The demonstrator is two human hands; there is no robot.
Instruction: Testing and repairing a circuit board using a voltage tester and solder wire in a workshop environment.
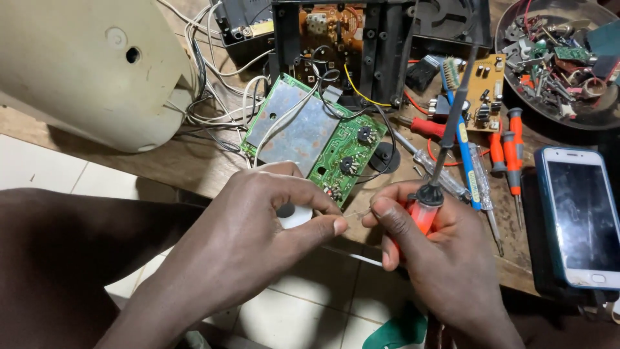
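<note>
My right hand [429, 249] grips a soldering iron [431, 194] with an orange handle and a dark shaft that points up and away. My left hand [258, 226] holds a small white round object [298, 216], and its thumb and forefinger pinch a thin strand of wire [356, 213] that reaches to my right hand's fingertips. Both hands meet at the near edge of a wooden table [187, 165]. Just beyond my left hand lies a green circuit board [310, 136] with a metal shield, wired to an opened black device [342, 39].
Several screwdrivers [504, 152] with red and blue handles lie right of the board. A smartphone [581, 216] in a blue case rests at the right edge. A small brown circuit board [484, 90], a dish of metal parts [558, 58] and a cream plastic housing [84, 64] also sit on the table.
</note>
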